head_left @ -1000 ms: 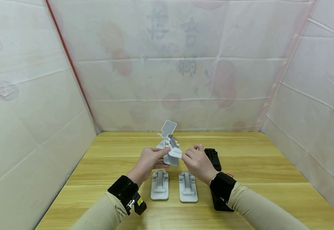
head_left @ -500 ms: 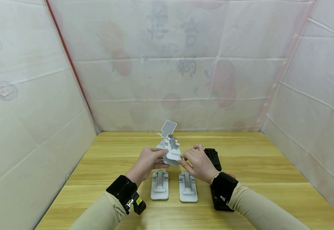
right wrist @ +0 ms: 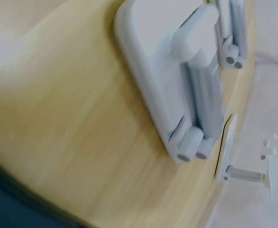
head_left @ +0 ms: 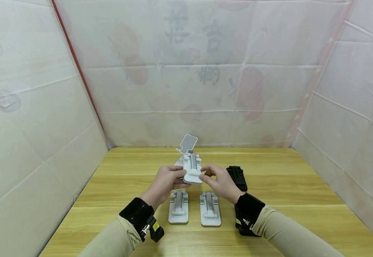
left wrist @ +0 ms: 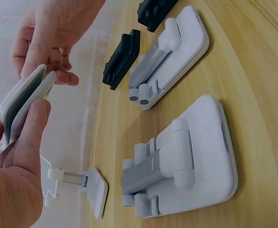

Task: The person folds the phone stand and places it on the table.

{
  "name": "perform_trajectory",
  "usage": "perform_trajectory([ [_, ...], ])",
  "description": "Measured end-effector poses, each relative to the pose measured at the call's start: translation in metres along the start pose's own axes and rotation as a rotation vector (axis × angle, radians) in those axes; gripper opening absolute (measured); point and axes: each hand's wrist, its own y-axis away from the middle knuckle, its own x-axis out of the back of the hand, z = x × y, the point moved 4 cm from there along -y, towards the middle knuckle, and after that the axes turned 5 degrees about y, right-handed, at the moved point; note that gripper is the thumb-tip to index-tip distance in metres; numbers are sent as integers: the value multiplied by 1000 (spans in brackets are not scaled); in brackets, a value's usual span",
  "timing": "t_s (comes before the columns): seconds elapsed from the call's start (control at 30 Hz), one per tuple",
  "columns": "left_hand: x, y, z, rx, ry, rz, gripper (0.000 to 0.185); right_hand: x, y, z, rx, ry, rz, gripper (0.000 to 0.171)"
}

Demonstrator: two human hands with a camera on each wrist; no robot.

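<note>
Both hands, left hand (head_left: 166,181) and right hand (head_left: 219,181), pinch a folded white stand (head_left: 192,169) held above the table (head_left: 286,200); judged best practice: steady the base with the left while the right presses squarely, avoiding twist at the hinge.

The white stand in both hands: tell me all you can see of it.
The white folding stand looks like smooth plastic with a grey hinged arm along its middle, folded nearly flat. It is held tilted above the table. The left hand grips its left edge and the right hand pinches its right edge.
</note>
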Motion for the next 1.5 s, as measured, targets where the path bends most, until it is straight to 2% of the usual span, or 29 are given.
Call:
perform_trajectory([
  [0.13, 0, 0, -2, 1, 24, 23, 49, -6, -1, 7, -166, -145, -73, 35],
  [0.27, 2, 0, -4, 7, 51, 21, 45, -11, 1, 11, -335, -334, -179, 39],
  [0.43, 5, -1, -11, 63, 45, -25, 40, -17, 1, 9, -435, -562, -257, 35],
  [0.57, 8, -2, -17, 101, -21, -59, 38, -21, 0, 11, -497, -655, -243, 32],
  [0.77, 14, -2, -20, 91, -123, -27, 43, -22, 1, 27, -590, -641, -167, 32],
  [0.87, 20, -1, -18, 89, -150, 27, 44, -20, 1, 39, -645, -577, -109, 28],
  [0.97, 27, 0, -15, 72, -166, 84, 41, -18, -1, 52, -673, -464, -71, 27],
  [1.1, 39, 2, -11, 39, -210, 135, 36, -17, -3, 65, -711, -359, -61, 26],
  [1.2, 51, 5, -9, 16, -346, 158, 35, -18, -2, 70, -742, -340, -64, 24],
  [1.4, 75, 9, -7, -70, -895, 140, 37, -14, 0, 71, -770, -346, -70, 21],
  [1.5, 83, 10, -12, -86, -1095, 103, 41, -13, 2, 71, -795, -380, -76, 23],
])
